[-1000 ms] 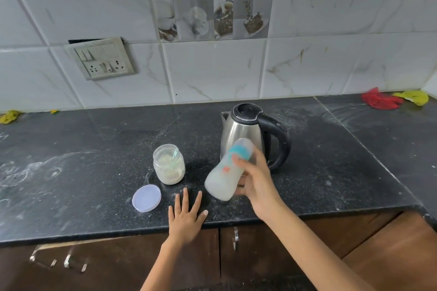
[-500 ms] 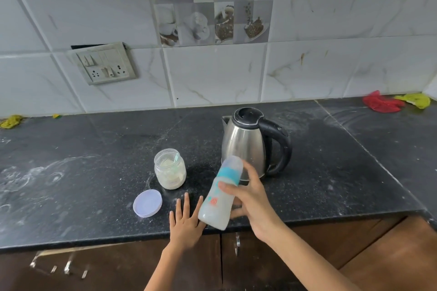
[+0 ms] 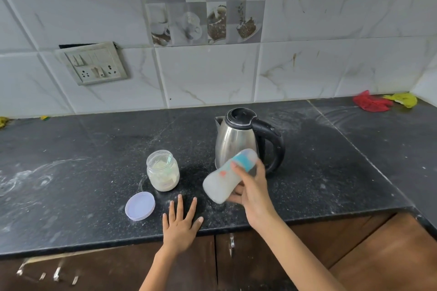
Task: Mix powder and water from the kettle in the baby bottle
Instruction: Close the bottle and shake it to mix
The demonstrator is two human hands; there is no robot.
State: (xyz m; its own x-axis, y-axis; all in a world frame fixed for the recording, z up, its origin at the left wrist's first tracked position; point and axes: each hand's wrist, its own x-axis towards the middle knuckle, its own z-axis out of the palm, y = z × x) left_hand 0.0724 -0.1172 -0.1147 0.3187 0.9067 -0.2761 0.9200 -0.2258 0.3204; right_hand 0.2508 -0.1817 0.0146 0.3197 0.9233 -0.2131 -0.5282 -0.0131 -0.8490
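My right hand (image 3: 254, 192) grips the baby bottle (image 3: 224, 178), which is tilted, its blue cap end up to the right and its cloudy white base down to the left. It hangs above the black counter (image 3: 71, 172), in front of the steel kettle (image 3: 236, 139) with a black handle and closed lid. An open glass jar of pale powder (image 3: 163, 172) stands left of the bottle, with its lilac lid (image 3: 140, 206) lying flat nearby. My left hand (image 3: 181, 224) rests flat on the counter edge, fingers spread.
A switch and socket plate (image 3: 94, 64) is on the tiled wall at the left. Red and yellow cloths (image 3: 383, 101) lie at the back right corner. Powder smears mark the counter at the left. Brown cabinet doors with handles run below the counter.
The bottle has swung up and to the right from its lower position half a second ago, tilting more sideways. My left hand stays flat on the counter.
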